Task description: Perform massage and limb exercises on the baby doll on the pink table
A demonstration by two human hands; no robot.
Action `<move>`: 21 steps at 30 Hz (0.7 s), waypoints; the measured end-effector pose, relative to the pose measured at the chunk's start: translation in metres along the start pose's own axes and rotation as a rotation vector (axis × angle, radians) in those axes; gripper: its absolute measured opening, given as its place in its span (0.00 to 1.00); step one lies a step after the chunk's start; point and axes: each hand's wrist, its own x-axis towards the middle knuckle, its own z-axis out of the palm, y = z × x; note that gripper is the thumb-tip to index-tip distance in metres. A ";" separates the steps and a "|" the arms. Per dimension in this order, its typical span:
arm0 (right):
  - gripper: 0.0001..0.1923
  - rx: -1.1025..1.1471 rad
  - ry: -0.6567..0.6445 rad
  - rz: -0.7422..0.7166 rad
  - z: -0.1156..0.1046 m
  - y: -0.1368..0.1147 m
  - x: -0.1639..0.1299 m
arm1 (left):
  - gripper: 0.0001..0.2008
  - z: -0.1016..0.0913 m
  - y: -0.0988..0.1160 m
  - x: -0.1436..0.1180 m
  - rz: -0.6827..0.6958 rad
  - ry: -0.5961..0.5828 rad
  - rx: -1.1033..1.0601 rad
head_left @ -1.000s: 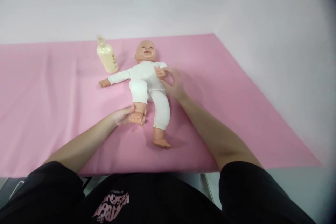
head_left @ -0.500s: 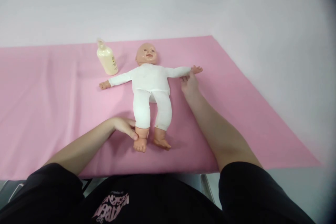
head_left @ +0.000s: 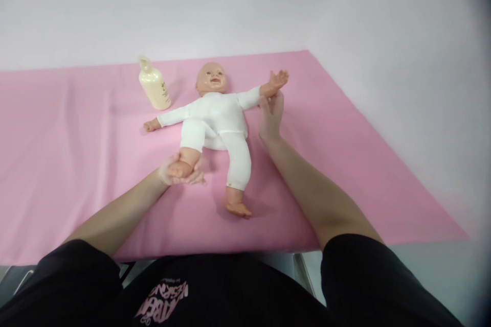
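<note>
A baby doll [head_left: 217, 115] in a white suit lies face up on a pink sheet [head_left: 76, 153]. My left hand [head_left: 173, 173] cups the doll's foot on the left, with that knee bent up and outward. My right hand [head_left: 270, 115] holds the doll's forearm on the right and lifts it off the sheet, the doll's hand pointing up. The doll's other arm lies stretched out to the left, and its other leg lies straight toward me.
A cream lotion bottle [head_left: 153, 85] with a pump top stands on the sheet, just left of the doll's head. A white wall runs behind and to the right. The sheet's near edge is just in front of my body.
The doll's leg on the left went from straight to bent and pushed outward in my left hand. My right hand raised the doll's arm from flat on the sheet to tilted upward.
</note>
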 end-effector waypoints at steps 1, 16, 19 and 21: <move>0.23 -0.029 -0.040 -0.053 0.004 -0.004 -0.004 | 0.34 0.002 0.004 0.001 0.046 0.121 -0.069; 0.13 -0.464 -0.623 -0.503 0.015 -0.028 -0.027 | 0.26 0.004 0.001 0.014 0.104 0.378 -0.071; 0.17 -0.380 -0.500 -0.409 0.013 -0.022 -0.023 | 0.29 -0.007 -0.003 0.006 0.016 0.151 0.064; 0.21 -0.277 -0.359 -0.297 0.011 -0.016 -0.018 | 0.33 -0.010 -0.004 0.001 -0.092 -0.012 0.156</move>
